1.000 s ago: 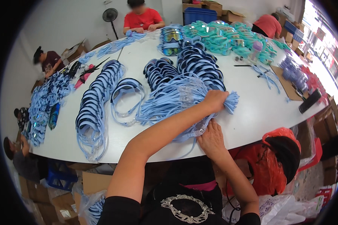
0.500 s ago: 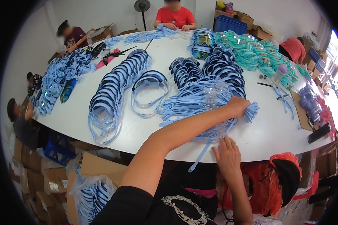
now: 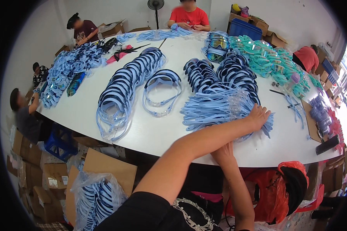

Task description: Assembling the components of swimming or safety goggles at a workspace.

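Note:
A bundle of light-blue goggle straps (image 3: 208,109) with clear plastic pieces lies on the white table in front of me. My left hand (image 3: 259,116) rests on the bundle's right end, its fingers loosely spread over the strap ends. My left forearm crosses over the near side of the straps. Under that forearm is my right hand (image 3: 223,152), at the table's near edge; its fingers are mostly hidden. Rows of dark-and-blue goggles (image 3: 237,73) sit just beyond the straps. To the left, a single goggle (image 3: 162,79) lies with its strap looped toward me.
A long row of blue goggles (image 3: 129,79) stands left on the white table (image 3: 150,133). Green goggles (image 3: 266,57) are heaped at the far right; a black cylinder (image 3: 327,144) lies at the right edge. Co-workers sit around the table. An open carton (image 3: 108,167) stands below left.
My left hand has loosened from its closed grip on the strap ends, which now lie more evenly. My right hand has moved in under my left forearm. The view has shifted slightly.

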Action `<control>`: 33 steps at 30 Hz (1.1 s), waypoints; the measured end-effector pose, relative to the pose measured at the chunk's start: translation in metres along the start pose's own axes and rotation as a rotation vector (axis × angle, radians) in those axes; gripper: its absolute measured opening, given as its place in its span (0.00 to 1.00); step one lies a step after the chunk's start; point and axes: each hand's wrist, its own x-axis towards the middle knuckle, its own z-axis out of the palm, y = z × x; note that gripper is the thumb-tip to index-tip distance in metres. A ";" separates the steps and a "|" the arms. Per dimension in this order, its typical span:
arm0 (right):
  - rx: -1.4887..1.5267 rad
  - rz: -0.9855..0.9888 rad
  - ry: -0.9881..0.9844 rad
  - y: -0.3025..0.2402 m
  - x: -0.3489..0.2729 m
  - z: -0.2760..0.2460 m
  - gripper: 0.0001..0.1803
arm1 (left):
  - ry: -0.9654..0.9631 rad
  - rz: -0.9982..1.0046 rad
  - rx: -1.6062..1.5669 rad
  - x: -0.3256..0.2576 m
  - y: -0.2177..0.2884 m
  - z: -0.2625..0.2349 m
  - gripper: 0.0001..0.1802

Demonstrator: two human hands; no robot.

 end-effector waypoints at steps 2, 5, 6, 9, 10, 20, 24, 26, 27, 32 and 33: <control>-0.013 -0.040 0.073 0.001 -0.017 0.017 0.18 | 0.088 -0.012 0.045 -0.028 0.002 -0.018 0.42; 0.164 0.023 -0.090 0.002 -0.007 -0.026 0.19 | 0.272 0.109 -0.183 -0.085 0.029 -0.043 0.43; 0.221 -0.017 0.038 0.009 -0.014 -0.016 0.20 | 0.343 0.153 -0.280 -0.109 0.033 -0.053 0.41; 0.250 -0.074 -0.047 0.014 -0.007 -0.022 0.18 | 0.423 0.226 -0.517 -0.183 0.031 -0.079 0.33; 0.291 -0.026 -0.068 0.023 -0.007 -0.027 0.18 | 0.423 0.218 -0.532 -0.202 0.024 -0.084 0.30; 0.327 0.065 -0.102 0.003 0.006 -0.043 0.17 | 0.525 -0.468 -0.366 -0.333 -0.107 -0.143 0.12; 0.347 0.065 -0.129 -0.027 -0.013 -0.043 0.19 | 0.562 -0.557 -0.376 -0.324 -0.150 -0.159 0.12; 0.369 0.075 -0.127 -0.034 -0.017 -0.044 0.18 | 0.549 -0.533 -0.438 -0.311 -0.151 -0.165 0.12; 0.380 0.080 -0.123 -0.037 -0.019 -0.045 0.18 | 0.538 -0.509 -0.469 -0.303 -0.148 -0.166 0.11; 0.442 0.157 -0.115 -0.039 -0.022 -0.045 0.14 | 0.515 -0.483 -0.631 -0.277 -0.135 -0.166 0.11; 0.446 0.160 -0.115 -0.040 -0.020 -0.046 0.13 | 0.534 -0.495 -0.662 -0.273 -0.139 -0.163 0.11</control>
